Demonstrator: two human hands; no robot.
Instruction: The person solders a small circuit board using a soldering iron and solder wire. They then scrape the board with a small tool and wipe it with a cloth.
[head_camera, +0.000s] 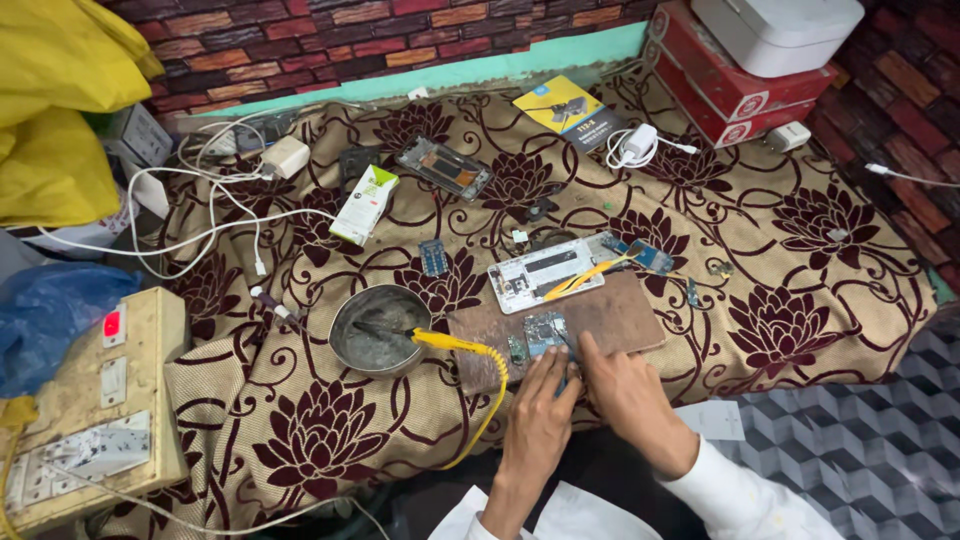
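Metal dish (378, 330) lies at 9 o'clock of the wooden board (610, 318); left hand (538, 412) rests flat-fingered, empty, at the board's near edge, right hand (626, 392) beside it, fingers pressing the small circuit board (545, 331); open cloth at 3 o'clock

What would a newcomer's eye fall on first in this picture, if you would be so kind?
Probably the beige cloth with dark maroon flowers covering the whole work surface, strewn with parts. At lower centre, the left hand and right hand meet over a small blue-green circuit board on a brown rectangular board. Just left of it, a yellow-handled soldering iron rests in a round grey metal bowl.
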